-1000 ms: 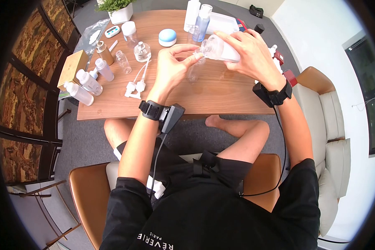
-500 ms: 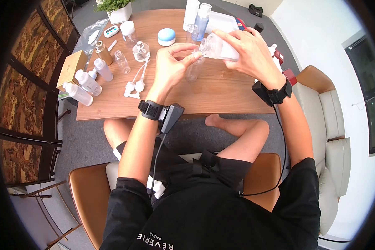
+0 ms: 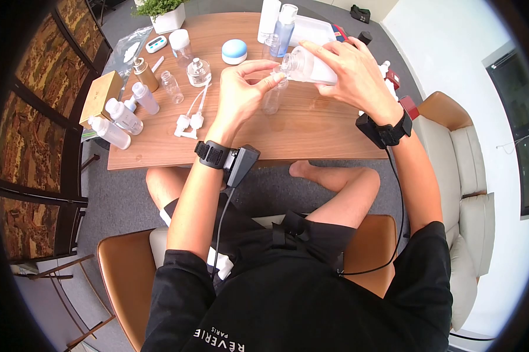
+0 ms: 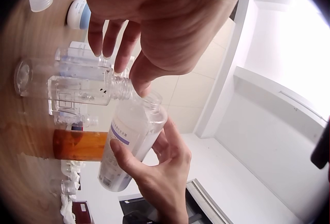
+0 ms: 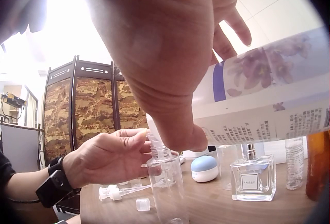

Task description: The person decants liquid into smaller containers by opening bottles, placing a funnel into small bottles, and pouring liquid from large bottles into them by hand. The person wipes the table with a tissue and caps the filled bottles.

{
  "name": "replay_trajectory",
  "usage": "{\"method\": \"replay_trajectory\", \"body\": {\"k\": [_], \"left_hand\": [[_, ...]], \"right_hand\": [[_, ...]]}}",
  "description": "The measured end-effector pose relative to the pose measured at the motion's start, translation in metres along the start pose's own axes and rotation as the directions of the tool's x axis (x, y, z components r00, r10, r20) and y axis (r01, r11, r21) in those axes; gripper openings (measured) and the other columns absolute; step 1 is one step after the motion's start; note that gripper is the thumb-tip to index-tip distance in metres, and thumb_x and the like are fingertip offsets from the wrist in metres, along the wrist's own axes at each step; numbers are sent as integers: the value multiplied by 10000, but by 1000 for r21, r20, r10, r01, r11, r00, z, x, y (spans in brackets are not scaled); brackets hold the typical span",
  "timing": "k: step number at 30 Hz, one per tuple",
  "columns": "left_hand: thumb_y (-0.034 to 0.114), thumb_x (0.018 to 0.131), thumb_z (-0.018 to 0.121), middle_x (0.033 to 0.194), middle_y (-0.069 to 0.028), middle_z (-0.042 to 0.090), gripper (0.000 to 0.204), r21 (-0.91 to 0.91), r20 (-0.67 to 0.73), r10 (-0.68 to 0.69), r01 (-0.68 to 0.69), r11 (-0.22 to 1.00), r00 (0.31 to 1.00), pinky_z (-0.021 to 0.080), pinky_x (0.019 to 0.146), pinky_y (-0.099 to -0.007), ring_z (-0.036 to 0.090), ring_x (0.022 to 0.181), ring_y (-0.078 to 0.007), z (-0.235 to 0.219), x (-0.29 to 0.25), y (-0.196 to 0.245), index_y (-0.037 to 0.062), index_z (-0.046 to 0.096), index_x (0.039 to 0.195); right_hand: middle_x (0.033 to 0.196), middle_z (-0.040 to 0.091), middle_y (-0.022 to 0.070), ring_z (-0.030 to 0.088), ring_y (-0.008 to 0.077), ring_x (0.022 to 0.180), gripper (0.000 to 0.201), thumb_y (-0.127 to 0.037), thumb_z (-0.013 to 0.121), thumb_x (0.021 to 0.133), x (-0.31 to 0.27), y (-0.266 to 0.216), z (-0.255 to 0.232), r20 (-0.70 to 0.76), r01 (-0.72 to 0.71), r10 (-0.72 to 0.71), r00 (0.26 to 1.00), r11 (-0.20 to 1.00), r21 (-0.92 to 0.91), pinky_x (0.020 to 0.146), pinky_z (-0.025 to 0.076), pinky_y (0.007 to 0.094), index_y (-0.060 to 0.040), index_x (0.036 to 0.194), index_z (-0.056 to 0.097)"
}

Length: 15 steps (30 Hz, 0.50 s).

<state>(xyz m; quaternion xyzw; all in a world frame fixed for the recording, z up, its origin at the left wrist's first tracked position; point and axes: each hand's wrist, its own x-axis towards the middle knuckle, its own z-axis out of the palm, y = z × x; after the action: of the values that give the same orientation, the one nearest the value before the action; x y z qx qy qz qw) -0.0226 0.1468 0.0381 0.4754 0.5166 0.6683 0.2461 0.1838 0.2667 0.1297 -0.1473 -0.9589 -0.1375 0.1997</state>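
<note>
Frosted bottles (image 3: 125, 116) stand along the left edge of the worktop (image 3: 335, 135), by its near left corner. Farther in, the left hand (image 3: 242, 91) pinches, thumb to forefinger, what looks like a small translucent piece (image 5: 153, 136) at the mouth of a clear bottle (image 5: 167, 193), its other fingers loosely extended. That bottle stands upright in the worktop's farther half. The right hand (image 3: 354, 76) grasps a labelled bottle (image 3: 312, 67) round its body, above the worktop and tilted well over: its long axis runs roughly along the far edge, neck toward the left edge and the clear bottle's mouth. Beyond, near the far edge, a white bottle (image 3: 268, 20) stands beside a blue bottle (image 3: 284, 32).
</note>
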Motion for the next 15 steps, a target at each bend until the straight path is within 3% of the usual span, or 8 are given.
{"method": "replay_trajectory", "body": {"k": [3,13,15], "left_hand": [[113,851,873,1098,-106,784,279,16,-1,6,-6,1000,1000,607,747,-290,752,894,-161,0,0,0,38,810,1112],[113,849,872,1100,-110,786,278,25,-1,16,-16,1000,1000,604,775,-296,744,931,-163,0,0,2,36,812,1109],[117,890,849,1113,-94,791,287,56,18,-12,11,998,1000,604,888,-320,727,981,-133,0,-1,5,37,797,1161]], "right_hand": [[1075,701,88,681,253,1061,778,-180,829,759,-1,3,4,-48,39,-40,998,999,-32,1091,415,488,-221,1495,584],[1088,702,84,681,256,1080,778,-181,835,762,-1,4,4,-46,38,-40,998,998,-43,1128,398,511,-228,1497,585],[1098,703,85,681,256,1089,783,-179,838,759,-1,3,3,-38,38,-40,998,998,-41,1133,396,517,-229,1498,584]]}}
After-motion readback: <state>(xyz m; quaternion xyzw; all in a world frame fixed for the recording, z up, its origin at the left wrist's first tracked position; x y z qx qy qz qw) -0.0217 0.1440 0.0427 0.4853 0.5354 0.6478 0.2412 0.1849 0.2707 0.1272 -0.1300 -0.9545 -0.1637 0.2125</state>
